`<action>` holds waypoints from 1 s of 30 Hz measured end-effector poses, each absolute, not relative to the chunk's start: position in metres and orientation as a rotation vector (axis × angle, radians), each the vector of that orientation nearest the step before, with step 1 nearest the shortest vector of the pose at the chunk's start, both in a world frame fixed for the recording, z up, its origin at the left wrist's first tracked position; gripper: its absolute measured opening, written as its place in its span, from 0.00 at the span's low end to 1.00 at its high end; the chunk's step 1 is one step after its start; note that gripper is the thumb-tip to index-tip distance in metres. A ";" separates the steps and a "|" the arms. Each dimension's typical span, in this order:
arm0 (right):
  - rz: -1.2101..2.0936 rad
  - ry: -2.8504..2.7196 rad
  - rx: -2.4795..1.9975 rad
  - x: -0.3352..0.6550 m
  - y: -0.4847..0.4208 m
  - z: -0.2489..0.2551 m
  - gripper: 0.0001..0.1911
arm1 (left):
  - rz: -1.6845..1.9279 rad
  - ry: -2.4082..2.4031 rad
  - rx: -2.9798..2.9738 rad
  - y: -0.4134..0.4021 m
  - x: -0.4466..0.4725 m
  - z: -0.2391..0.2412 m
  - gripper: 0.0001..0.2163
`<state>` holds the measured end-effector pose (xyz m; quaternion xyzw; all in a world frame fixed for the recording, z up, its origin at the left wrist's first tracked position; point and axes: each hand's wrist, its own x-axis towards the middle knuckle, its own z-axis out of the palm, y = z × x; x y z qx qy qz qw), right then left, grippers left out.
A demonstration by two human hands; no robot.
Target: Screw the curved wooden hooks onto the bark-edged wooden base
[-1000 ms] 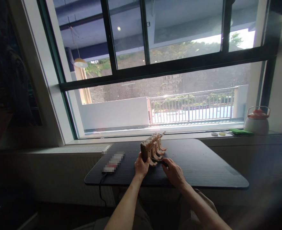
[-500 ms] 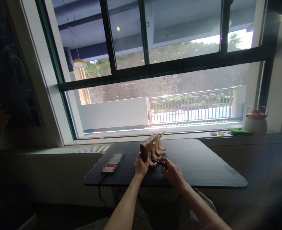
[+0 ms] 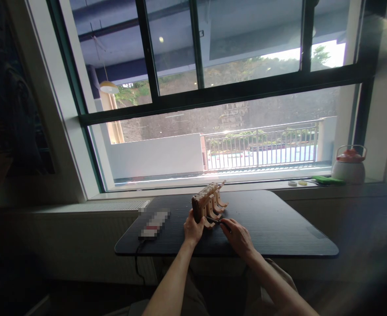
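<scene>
A wooden rack with a row of curved, hook-like pieces stands tilted over the dark table. My left hand is closed around its near end. In my right hand is a screwdriver with a dark handle, the fingers wrapped round it. Its thin shaft points left and reaches the lowest curved piece, close to my left fingers. Whether the tip sits in a screw is too small to tell.
The dark table has rounded corners and stands against the windowsill. A blurred-out flat object with a black cable lies at its left. On the sill are a white jug with an orange lid, a green item and small rolls.
My right hand has turned slightly on the screwdriver handle, and its fingers lie further over it. The wooden rack and my left hand stay in place.
</scene>
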<state>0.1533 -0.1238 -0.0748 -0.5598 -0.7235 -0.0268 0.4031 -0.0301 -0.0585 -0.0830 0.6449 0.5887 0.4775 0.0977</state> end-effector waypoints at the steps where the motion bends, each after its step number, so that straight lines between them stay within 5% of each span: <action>1: -0.070 -1.832 -1.413 0.153 -0.124 -0.074 0.15 | 1.414 1.741 1.911 -0.059 -0.030 -0.083 0.20; 30: 0.041 -1.809 -1.275 0.151 -0.121 -0.078 0.15 | 1.428 1.732 1.928 -0.059 -0.030 -0.084 0.20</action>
